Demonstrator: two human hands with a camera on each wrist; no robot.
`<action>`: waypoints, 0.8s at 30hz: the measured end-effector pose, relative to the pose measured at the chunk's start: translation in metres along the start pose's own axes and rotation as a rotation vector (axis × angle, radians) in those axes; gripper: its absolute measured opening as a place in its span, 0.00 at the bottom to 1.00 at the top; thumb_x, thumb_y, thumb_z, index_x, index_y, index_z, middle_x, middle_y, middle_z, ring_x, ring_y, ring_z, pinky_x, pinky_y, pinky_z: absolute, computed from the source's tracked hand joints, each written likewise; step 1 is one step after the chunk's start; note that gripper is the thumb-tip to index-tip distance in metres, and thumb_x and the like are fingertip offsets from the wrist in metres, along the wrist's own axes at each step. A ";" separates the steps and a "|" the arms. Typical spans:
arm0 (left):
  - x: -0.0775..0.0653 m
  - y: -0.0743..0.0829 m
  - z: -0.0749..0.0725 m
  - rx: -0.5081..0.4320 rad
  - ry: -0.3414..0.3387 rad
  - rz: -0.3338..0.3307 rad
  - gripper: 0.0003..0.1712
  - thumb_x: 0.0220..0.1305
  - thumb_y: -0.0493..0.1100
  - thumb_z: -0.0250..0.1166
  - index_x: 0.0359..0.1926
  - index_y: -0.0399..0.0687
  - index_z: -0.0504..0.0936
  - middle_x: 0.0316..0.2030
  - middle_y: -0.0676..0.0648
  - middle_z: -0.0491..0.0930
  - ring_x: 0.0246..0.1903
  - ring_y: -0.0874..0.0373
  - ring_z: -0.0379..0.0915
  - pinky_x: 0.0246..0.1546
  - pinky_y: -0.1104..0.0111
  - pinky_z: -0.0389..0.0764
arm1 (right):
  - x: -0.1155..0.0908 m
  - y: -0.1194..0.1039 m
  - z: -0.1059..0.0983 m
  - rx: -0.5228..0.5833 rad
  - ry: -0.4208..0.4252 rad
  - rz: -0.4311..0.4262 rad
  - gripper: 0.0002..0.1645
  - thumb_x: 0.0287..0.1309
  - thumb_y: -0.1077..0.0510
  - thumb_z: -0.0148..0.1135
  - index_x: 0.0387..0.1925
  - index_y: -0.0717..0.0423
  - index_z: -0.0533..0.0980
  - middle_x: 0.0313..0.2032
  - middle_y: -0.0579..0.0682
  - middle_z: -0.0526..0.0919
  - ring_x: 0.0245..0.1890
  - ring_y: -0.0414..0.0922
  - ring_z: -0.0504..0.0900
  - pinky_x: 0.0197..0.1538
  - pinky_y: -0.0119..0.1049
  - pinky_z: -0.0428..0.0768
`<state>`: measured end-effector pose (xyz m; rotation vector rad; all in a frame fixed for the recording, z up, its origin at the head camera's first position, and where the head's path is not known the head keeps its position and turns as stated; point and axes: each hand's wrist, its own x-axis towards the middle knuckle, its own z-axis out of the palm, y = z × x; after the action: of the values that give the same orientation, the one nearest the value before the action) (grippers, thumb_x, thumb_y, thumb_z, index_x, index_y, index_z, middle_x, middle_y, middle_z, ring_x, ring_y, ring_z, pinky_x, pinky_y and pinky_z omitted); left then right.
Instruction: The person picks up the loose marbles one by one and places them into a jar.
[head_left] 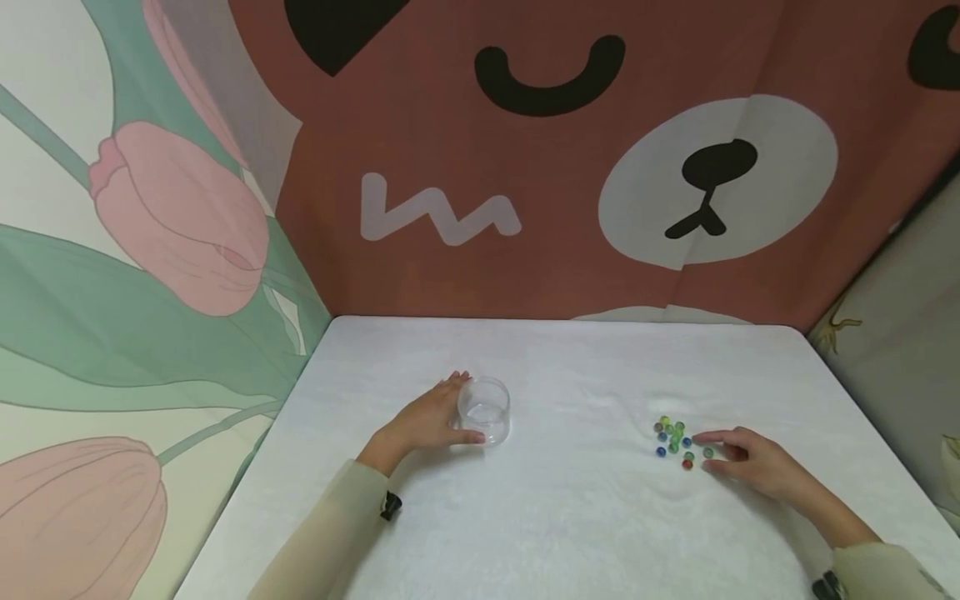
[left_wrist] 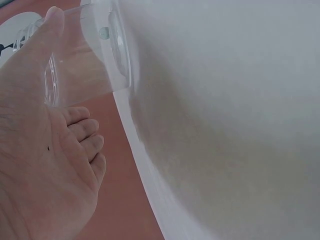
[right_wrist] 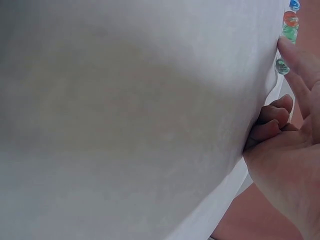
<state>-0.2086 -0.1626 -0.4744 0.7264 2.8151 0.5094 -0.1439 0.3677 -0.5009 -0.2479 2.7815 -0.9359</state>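
On the left of the white table, my left hand [head_left: 433, 417] holds a clear cup [head_left: 491, 410] that stands upright. Its thumb lies along the near side of the cup and the fingers reach round the far left side. Over on the right, my right hand [head_left: 757, 462] is low at a cluster of glass marbles [head_left: 673, 448]. Its thumb and index finger are spread on either side of a green marble [head_left: 708, 452], which lies between them. The other fingers are curled under the palm, as the right wrist view shows. A red marble [head_left: 687, 465] lies just left of the thumb tip.
A white cloth covers the table [head_left: 555, 517]. Behind it hangs a brown backdrop [head_left: 555, 192] with a bear face, and a flower-printed cloth [head_left: 187, 217] hangs on the left. Blue, green and yellow marbles lie loose at the right, where they could roll.
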 end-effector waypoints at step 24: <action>0.001 -0.002 0.001 -0.039 0.007 0.011 0.66 0.53 0.79 0.65 0.80 0.48 0.53 0.80 0.46 0.50 0.79 0.50 0.41 0.78 0.54 0.51 | 0.003 -0.002 -0.004 -0.054 -0.005 0.091 0.21 0.60 0.49 0.72 0.52 0.54 0.84 0.31 0.47 0.69 0.34 0.44 0.66 0.33 0.34 0.64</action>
<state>-0.2104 -0.1636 -0.4763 0.7339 2.8011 0.5683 -0.1479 0.3675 -0.4967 -0.1304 2.7904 -0.8391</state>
